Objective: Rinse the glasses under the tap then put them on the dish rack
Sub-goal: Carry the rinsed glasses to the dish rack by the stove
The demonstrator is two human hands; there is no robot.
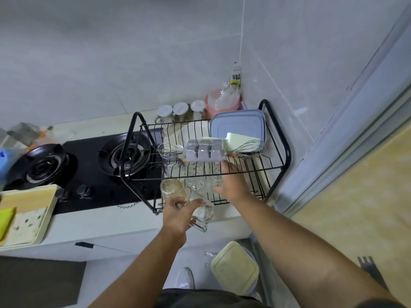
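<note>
A black two-tier dish rack (pixel 287 150) stands on the counter beside the stove. Several clear glasses (pixel 195 174) stand on its lower tier, under the upper shelf. My left hand (pixel 178 215) is at the rack's front edge. It grips two glasses: a clear mug with a handle (pixel 203 217) and a rounded glass (pixel 171 190). My right hand (pixel 232 183) reaches into the lower tier with straight fingers. Its thumb lies next to a glass (pixel 216 178) standing there. No tap is in view.
The upper tier holds a grey ice tray (pixel 204 151), two whisks, a plate and blue lidded boxes (pixel 239 125). A black gas stove (pixel 89 165) is to the left, with a tray and yellow sponge (pixel 6 218). A cream-lidded tub (pixel 234 266) sits on the floor.
</note>
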